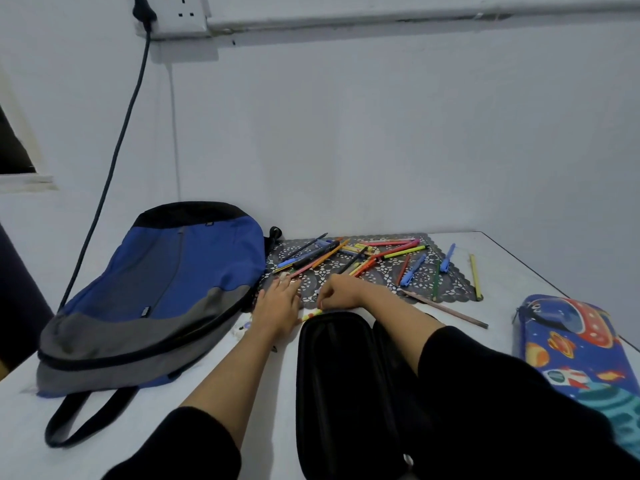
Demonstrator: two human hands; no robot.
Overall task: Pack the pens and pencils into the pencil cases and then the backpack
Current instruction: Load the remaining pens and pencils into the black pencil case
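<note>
Black pencil case (332,375) sits open, pens (405,251) lie unpacked; left hand (277,306) flat, right hand (341,294) curled, hold unclear.

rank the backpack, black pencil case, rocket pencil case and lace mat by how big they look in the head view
1. backpack
2. black pencil case, open, near the camera, partly hidden
3. lace mat and rocket pencil case look alike; the case is nearer and cut by the frame edge, so unranked

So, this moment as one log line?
left hand flat | right hand curled | black oval pencil case open | coloured pens loose
</note>
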